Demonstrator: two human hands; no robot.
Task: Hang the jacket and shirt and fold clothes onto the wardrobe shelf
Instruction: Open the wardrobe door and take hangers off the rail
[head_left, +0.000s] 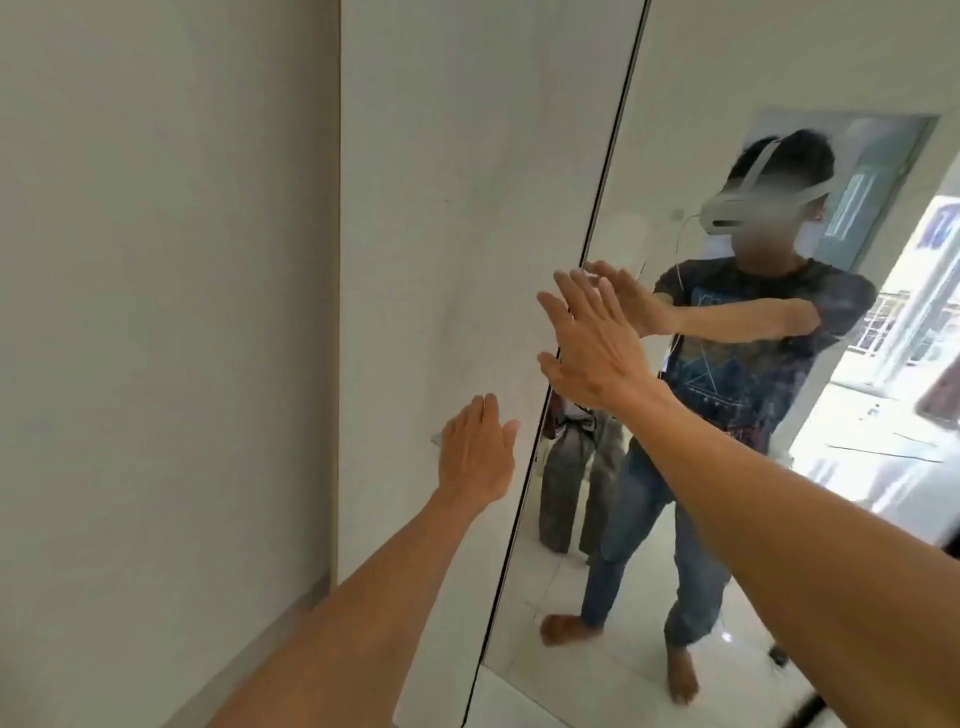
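You are pressing flat, empty hands, left hand (475, 452) near the white door's (441, 208) right edge, right hand (592, 343) on the mirror door's (727, 78) left edge, while clothes (569, 483) reflected behind you are seemingly awaiting hanging and folding.

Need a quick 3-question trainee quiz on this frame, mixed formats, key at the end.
1. True or false: the right hand grips a jacket.
2. The left hand, fingers straight, is held flat toward: A) a shelf B) the white door panel C) the floor?
3. Fill in: the right hand's fingers reach the dark edge of the ____.

Key: 1 false, it is open and holds nothing; 2 B; 3 mirrored door.
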